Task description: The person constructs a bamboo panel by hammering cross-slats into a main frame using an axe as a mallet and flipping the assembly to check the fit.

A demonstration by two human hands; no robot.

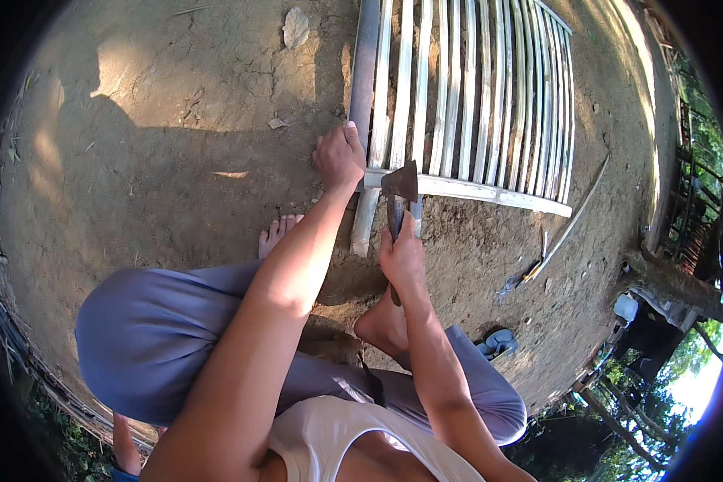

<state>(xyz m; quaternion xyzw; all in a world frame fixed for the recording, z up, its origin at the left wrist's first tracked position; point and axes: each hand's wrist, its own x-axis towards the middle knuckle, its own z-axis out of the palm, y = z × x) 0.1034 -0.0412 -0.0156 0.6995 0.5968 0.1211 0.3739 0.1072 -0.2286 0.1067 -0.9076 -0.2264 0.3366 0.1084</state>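
Note:
A bamboo slat panel point(490, 88) lies on the dirt ground ahead of me, its pale slats running away from me and joined by a cross strip point(498, 195) at the near end. My left hand point(341, 158) is closed around the dark pole point(362, 80) along its left edge. In my right hand point(403, 255) is a hatchet point(400, 183), gripped by its dark handle. Its flared metal blade is at the cross strip; whether it touches I cannot tell. Below the strip, a bamboo end point(364, 223) sticks out toward me between my hands.
My bare feet are close to the panel's near end. A thin curved stick point(574, 215) lies to the right, with a pair of sandals point(500, 342) nearer me. Farther right stands a white container point(625, 308). A dry leaf point(296, 28) lies at the far left. Another person's limb point(125, 446) shows at lower left.

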